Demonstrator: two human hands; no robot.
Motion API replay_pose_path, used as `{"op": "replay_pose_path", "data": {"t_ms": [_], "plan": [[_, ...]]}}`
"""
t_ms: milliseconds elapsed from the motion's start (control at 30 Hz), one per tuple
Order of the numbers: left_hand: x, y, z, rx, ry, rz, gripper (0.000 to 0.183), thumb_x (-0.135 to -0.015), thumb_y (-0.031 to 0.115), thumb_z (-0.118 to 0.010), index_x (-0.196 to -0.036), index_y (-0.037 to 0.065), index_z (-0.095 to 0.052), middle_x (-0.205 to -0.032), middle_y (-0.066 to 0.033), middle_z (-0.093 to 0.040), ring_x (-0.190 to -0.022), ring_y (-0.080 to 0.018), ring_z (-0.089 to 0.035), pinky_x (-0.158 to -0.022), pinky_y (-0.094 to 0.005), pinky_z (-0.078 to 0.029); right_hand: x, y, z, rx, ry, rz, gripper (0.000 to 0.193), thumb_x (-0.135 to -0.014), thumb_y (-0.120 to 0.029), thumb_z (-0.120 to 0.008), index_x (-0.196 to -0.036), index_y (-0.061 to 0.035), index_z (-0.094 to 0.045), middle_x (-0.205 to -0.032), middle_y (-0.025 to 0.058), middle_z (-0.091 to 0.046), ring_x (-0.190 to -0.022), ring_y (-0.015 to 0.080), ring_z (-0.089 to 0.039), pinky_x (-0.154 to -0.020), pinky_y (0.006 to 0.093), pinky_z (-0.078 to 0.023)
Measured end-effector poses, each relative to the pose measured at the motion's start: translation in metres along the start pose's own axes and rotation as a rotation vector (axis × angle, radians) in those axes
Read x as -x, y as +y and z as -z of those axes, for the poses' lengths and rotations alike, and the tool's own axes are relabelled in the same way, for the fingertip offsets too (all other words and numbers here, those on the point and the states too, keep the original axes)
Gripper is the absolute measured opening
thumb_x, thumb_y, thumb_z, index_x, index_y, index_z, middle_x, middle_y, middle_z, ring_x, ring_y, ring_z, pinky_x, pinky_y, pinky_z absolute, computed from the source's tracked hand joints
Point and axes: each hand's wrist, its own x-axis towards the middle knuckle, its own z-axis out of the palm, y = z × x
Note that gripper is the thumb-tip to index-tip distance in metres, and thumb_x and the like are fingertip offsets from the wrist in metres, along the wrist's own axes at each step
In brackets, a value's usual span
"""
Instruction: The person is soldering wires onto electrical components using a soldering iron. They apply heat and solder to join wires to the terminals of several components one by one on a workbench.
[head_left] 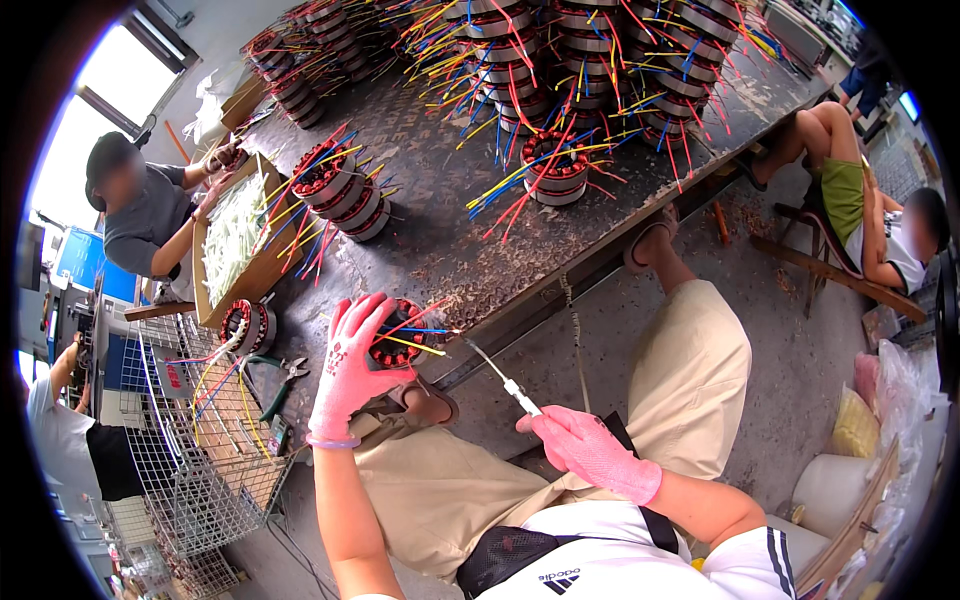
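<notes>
1. The hands are apart, each gripping something: the left hand in a pink knit glove (pixel 350 365) has fingers and thumb on a ring-shaped stator with copper-red windings (pixel 393 355), at the near edge of the dark, scuffed table (pixel 430 225); the right hand in a matching glove (pixel 590 452) is closed round a slim white-handled tool with a thin metal shaft (pixel 514 391).
2. The tool's tip points at the ends of the thin blue lead (pixel 428 331) and the soft yellow lead (pixel 425 349); at this scale, contact cannot be told.
3. Likeliest trouble: a slip of the tip past the leads, caused by their springiness, could nick or scorch the windings if the tool is hot.
4. The left thumb lies close under the leads, so a careless sweep might catch the knit glove.
5. With the ring at the edge, a loosened left grip could let it drop toward the beige cloth trousers (pixel 690 370).
6. Materials: the windings are glossy and bundled into rounded lobes; the gloves look ribbed and matte; the tabletop is worn and blotched.
7. Around them: green-handled steel pliers (pixel 272 395) lie to the left, and tall stacks of grey metal stators with bristling coloured wires (pixel 510 75) crowd the far side.
</notes>
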Motion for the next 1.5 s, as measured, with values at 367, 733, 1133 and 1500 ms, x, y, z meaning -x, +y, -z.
{"op": "replay_pose_path", "data": {"t_ms": [367, 733, 1133, 1500], "plan": [[0.0002, 0.0004, -0.0001, -0.005, -0.005, 0.002, 0.096, -0.051, 0.022, -0.088, -0.139, 0.006, -0.052, -0.142, -0.0137, -0.051, -0.136, -0.0341, -0.042, -0.121, -0.0487, -0.022, -0.0018, 0.0057, 0.0015, 0.042, 0.015, 0.032, 0.032, -0.105, -0.028, -0.047, -0.115, -0.0041, -0.066, -0.059, -0.0039, -0.043, -0.054, 0.0046, -0.039, -0.051, 0.0232, -0.032], [0.0006, -0.0004, -0.0006, 0.013, -0.003, 0.000, 0.098, -0.050, 0.022, -0.088, -0.139, 0.005, -0.052, -0.143, -0.0137, -0.051, -0.137, -0.0345, -0.041, -0.121, -0.0494, -0.021, -0.0021, 0.0055, 0.0012, 0.042, 0.012, 0.047, 0.028, -0.104, -0.027, -0.049, -0.110, -0.0036, -0.065, -0.062, -0.0028, -0.044, -0.053, 0.0058, -0.042, -0.049, 0.0250, -0.034], [0.0005, -0.0003, -0.0008, 0.005, -0.008, 0.010, 0.096, -0.050, 0.019, -0.087, -0.138, 0.005, -0.053, -0.143, -0.0130, -0.050, -0.138, -0.0347, -0.040, -0.121, -0.0483, -0.022, -0.0019, 0.0030, 0.0014, 0.052, 0.011, 0.039, 0.028, -0.104, -0.026, -0.049, -0.110, -0.0039, -0.065, -0.062, -0.0022, -0.045, -0.054, 0.0062, -0.043, -0.049, 0.0254, -0.035], [0.0013, 0.0040, 0.0018, -0.039, 0.023, 0.046, 0.093, -0.050, 0.027, -0.090, -0.135, 0.010, -0.057, -0.132, -0.0144, -0.053, -0.133, -0.0358, -0.042, -0.120, -0.0527, -0.022, -0.0034, 0.0091, 0.0049, 0.016, 0.023, 0.008, 0.029, -0.105, -0.027, -0.048, -0.111, -0.0037, -0.065, -0.062, -0.0031, -0.045, -0.054, 0.0059, -0.042, -0.048, 0.0253, -0.034]]}}
